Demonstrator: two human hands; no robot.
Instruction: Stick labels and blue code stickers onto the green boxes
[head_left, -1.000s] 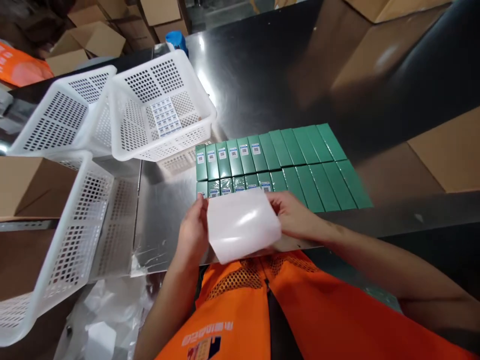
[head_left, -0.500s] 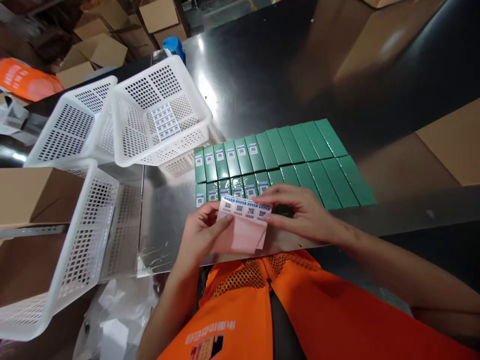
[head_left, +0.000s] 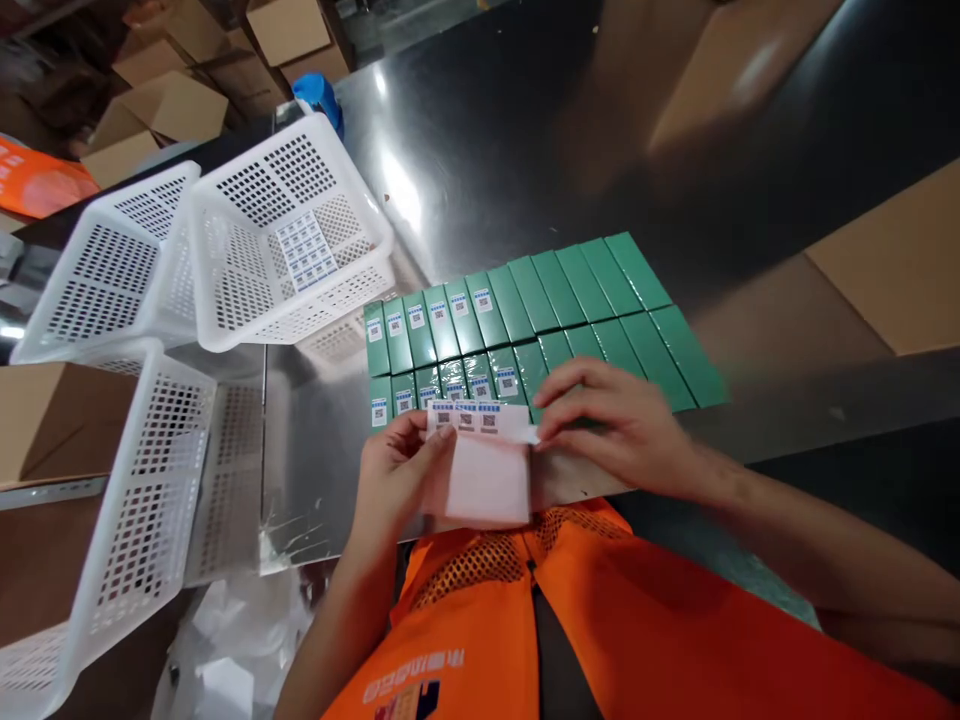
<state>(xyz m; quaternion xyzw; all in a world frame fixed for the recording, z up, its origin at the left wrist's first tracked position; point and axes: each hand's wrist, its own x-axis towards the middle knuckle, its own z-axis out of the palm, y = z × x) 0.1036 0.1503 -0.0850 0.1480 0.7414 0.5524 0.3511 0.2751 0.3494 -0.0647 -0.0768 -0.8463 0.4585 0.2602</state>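
My left hand (head_left: 394, 475) holds a pale pink backing sheet (head_left: 487, 478) with a row of small QR-code labels along its folded top edge. My right hand (head_left: 615, 420) pinches the sheet's right end at the label row. Just beyond the sheet, two rows of green boxes (head_left: 600, 300) lie side by side on the steel table (head_left: 487, 150). The boxes on the left end carry white QR labels; those on the right end show bare green tops.
A white perforated basket (head_left: 240, 220) at the left holds another label sheet (head_left: 306, 250). More white baskets (head_left: 97, 270) stand beside and in front of it. Cardboard boxes (head_left: 892, 260) sit at the right and far left. Crumpled plastic wrap (head_left: 225, 640) lies below the table edge.
The sheet, first held flat with its blank glossy side up, was folded back so the label row shows. My right hand moved to the sheet's right end at that row.
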